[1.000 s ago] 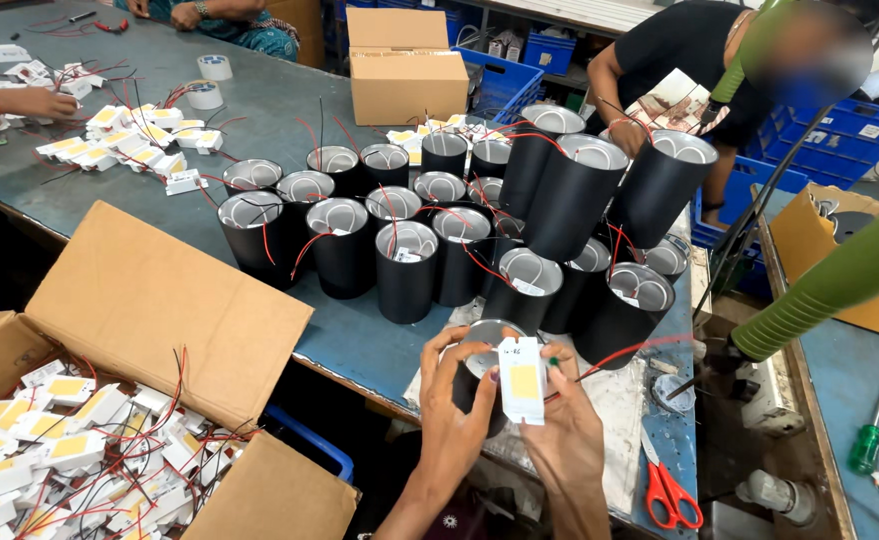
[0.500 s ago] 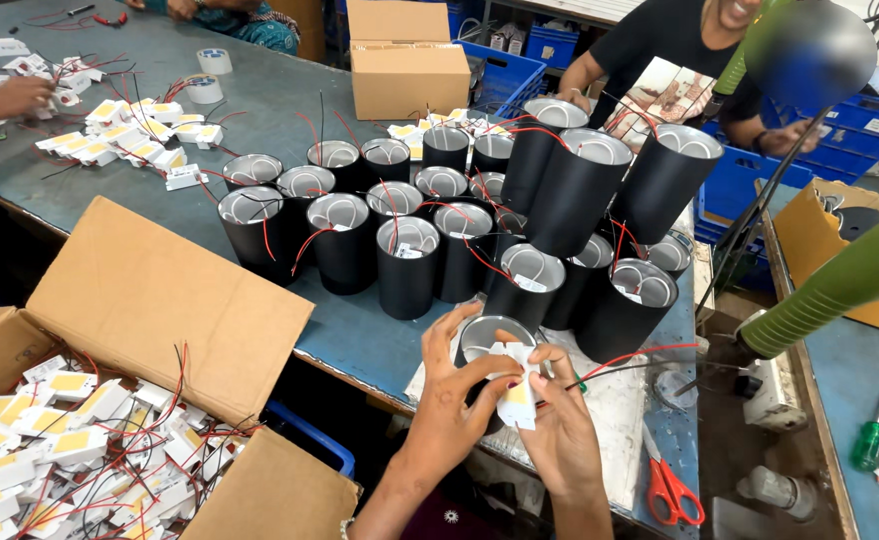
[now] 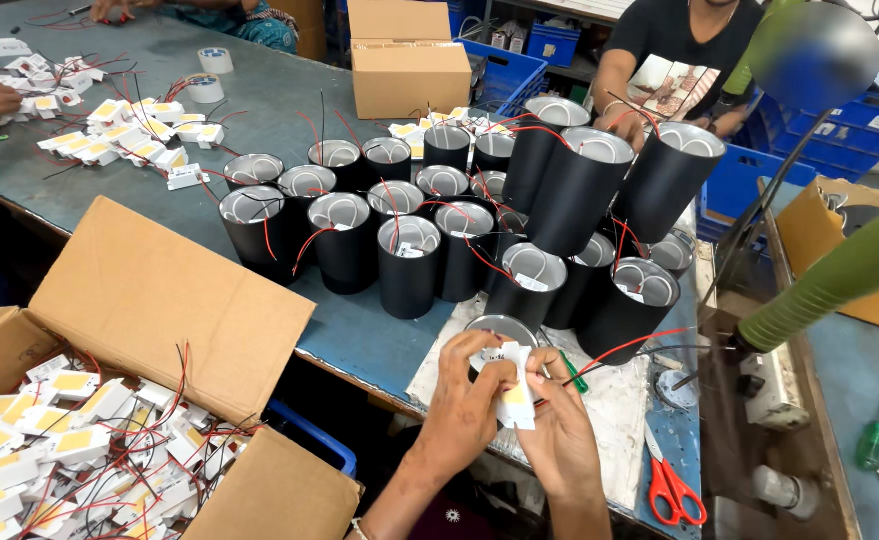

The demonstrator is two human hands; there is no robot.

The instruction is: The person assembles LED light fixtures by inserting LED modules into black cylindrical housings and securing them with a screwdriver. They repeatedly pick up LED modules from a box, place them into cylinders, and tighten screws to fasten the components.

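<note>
**Module lowered to the housing mouth**

Both hands now pinch the white LED module point(image 3: 516, 385): left hand point(image 3: 465, 405) and right hand point(image 3: 558, 435) closed on its edges. It has dropped from raised to just over the black cylindrical housing point(image 3: 500, 335) at the table edge, apparently nearing insertion

Both forearms rise from the bottom edge of the view and lean toward each other, so the hands meet in front of the body. The left hand point(image 3: 465, 400) shows its back to the camera, the wrist bent slightly inward, the fingers point(image 3: 480, 355) curled forward and down with the thumb tucked toward the other hand. The right hand point(image 3: 560, 430) sits just beside it, a little nearer the body, back also upward, its fingers bent and pinched closed beside the left thumb. The fingertips of the two hands touch or nearly touch.
</note>
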